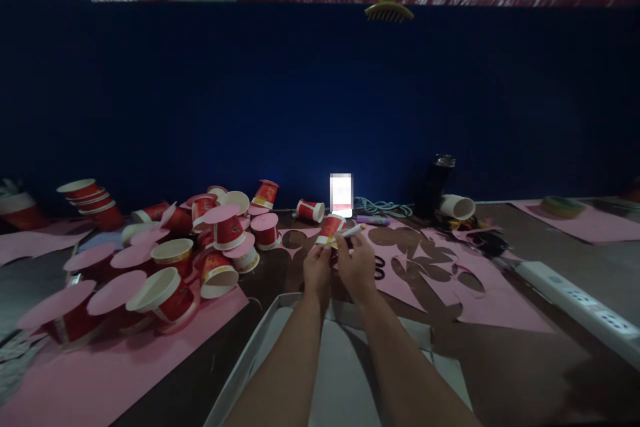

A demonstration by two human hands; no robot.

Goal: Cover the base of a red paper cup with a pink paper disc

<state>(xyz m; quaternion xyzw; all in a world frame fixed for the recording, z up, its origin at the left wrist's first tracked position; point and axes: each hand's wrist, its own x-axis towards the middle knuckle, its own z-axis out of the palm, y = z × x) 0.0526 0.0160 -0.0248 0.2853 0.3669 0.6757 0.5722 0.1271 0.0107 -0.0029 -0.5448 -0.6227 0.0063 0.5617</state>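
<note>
Near the middle of the bench (210,373), the left hand (317,271) pinches a red paper cup (330,228), held tilted above the bench. The right hand (356,267) grips a white marker (351,231) whose tip touches the cup.

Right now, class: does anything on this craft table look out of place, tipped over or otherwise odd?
Yes. The red paper cups at left lie in a jumbled heap, many tipped on their sides, not stacked. A white cup also lies on its side at right. The pink paper is riddled with cut-out holes.
</note>
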